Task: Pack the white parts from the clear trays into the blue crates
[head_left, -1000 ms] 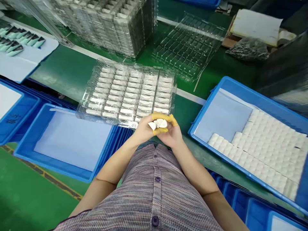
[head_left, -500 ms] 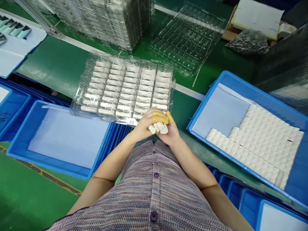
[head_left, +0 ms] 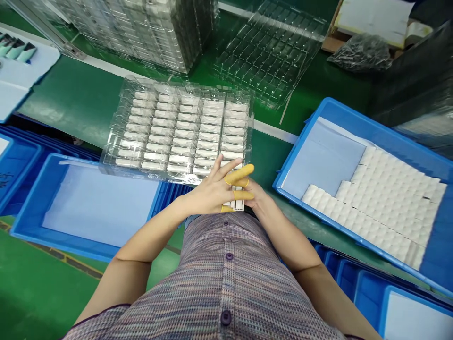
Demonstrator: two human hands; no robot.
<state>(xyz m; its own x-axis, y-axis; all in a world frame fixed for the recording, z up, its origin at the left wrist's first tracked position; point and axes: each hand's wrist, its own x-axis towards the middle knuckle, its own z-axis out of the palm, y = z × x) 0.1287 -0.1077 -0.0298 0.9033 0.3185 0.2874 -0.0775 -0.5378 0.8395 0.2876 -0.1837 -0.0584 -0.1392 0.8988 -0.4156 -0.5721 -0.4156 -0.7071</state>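
Close in front of my body, my left hand (head_left: 212, 189) lies across several small white blocks (head_left: 239, 205), its fingers stretched out and spread, with yellow finger cots on some of them. My right hand (head_left: 255, 194) is closed around those blocks from the right side, partly hidden behind the left fingers. The near ends of the blocks show below the fingers, and they look hollow or notched. Just beyond my hands, a clear plastic tray (head_left: 110, 158) holds rows of similar white pieces, its near right corner close to my left fingertips.
At right stands a blue bin (head_left: 327, 107) with packed white pieces (head_left: 396, 200) on a pale sheet. Another blue bin (head_left: 26, 222) with a sheet is at left. Behind are stacked clear trays (head_left: 141, 33), a separate clear tray (head_left: 272, 52) and a crumpled plastic bag (head_left: 361, 53).
My left fingers have uncurled and spread over the white blocks. The blocks have turned, with their ends now lower and nearer my body. The view has shifted slightly.
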